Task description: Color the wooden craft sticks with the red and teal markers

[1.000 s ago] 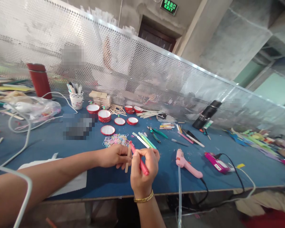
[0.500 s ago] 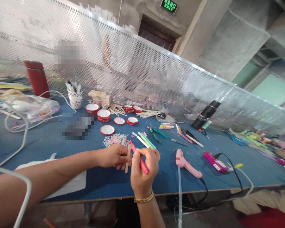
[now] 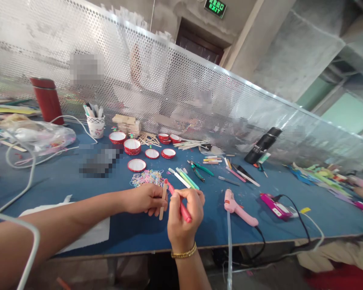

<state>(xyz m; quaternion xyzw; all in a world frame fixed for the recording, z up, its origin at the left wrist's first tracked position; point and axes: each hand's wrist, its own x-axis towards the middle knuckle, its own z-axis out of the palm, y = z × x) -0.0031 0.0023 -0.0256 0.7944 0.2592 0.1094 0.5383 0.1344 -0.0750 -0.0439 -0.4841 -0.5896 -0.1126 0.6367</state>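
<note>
A wooden stick (image 3: 163, 201), red at its upper end, is pinched upright in my left hand (image 3: 148, 199). My right hand (image 3: 186, 211), with a gold bracelet at the wrist, grips a red marker (image 3: 185, 212) whose tip points at the stick's red end. Just behind my left hand lies a heap of colourful small bands (image 3: 147, 178). White and green pens (image 3: 184, 178) rest on the blue table (image 3: 133, 237) beyond my right hand. Round red-rimmed white pieces (image 3: 136, 165) stand farther back, some stacked.
A pink glue gun (image 3: 238, 208) and a magenta device (image 3: 276, 206) with cables lie to the right. Green-handled pliers (image 3: 197, 172) are behind. A paper cup of pens (image 3: 95, 124), a red bottle (image 3: 48, 100) and a black bottle (image 3: 262, 145) stand near the mesh screen (image 3: 181, 84).
My right hand and the red marker have shifted slightly to the right, and more red shows at the stick's upper end. My left hand holds its place.
</note>
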